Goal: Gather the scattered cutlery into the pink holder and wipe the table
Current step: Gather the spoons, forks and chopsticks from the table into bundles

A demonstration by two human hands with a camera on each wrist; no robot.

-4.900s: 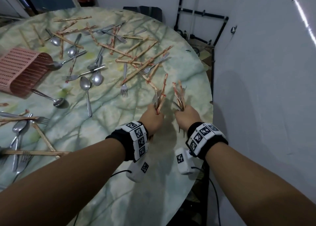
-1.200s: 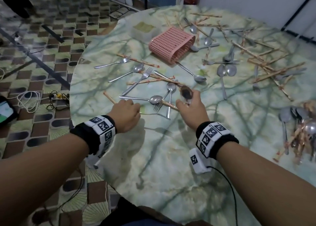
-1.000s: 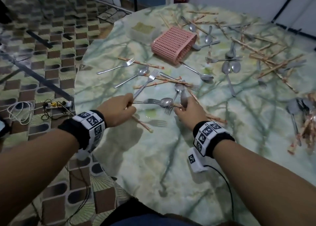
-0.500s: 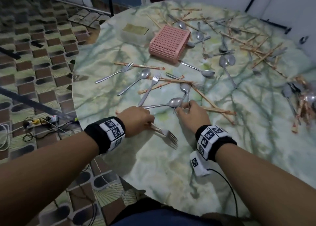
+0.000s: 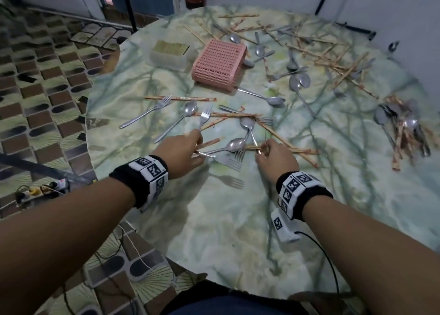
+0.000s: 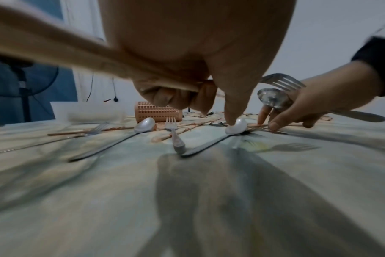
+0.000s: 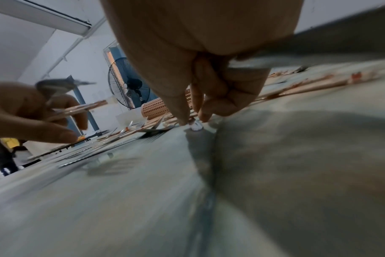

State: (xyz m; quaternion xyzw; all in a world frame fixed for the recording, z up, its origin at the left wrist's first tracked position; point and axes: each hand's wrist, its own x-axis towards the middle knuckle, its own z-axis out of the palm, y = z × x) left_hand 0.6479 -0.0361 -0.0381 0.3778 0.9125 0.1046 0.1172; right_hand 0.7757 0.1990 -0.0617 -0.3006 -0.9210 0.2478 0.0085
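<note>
The pink holder [image 5: 219, 64] lies on its side on the marbled table [image 5: 226, 231]. My left hand [image 5: 197, 147] grips a paper-wrapped chopstick [image 5: 210, 142] and a fork [image 5: 228, 162]; in the left wrist view its forefinger [image 6: 233, 111] touches the bowl of a lying spoon [image 6: 236, 127]. My right hand [image 5: 264, 147] holds a spoon [image 6: 273, 100] and a fork [image 6: 283, 82] in its curled fingers. Its thumb and forefinger reach down to the crossed chopsticks [image 5: 285, 145]. Forks, spoons and chopsticks lie scattered between my hands and the holder.
A heap of gathered spoons and chopsticks [image 5: 402, 128] lies at the table's right edge. A clear plastic box [image 5: 170, 53] stands left of the holder. More cutlery lies behind the holder. The table edge runs close on the left, above tiled floor [image 5: 47, 88].
Both hands left the chopstick heap at the right edge and came to the left cluster. My left hand lifted a chopstick and a fork, while my right hand reached to the crossed chopsticks.
</note>
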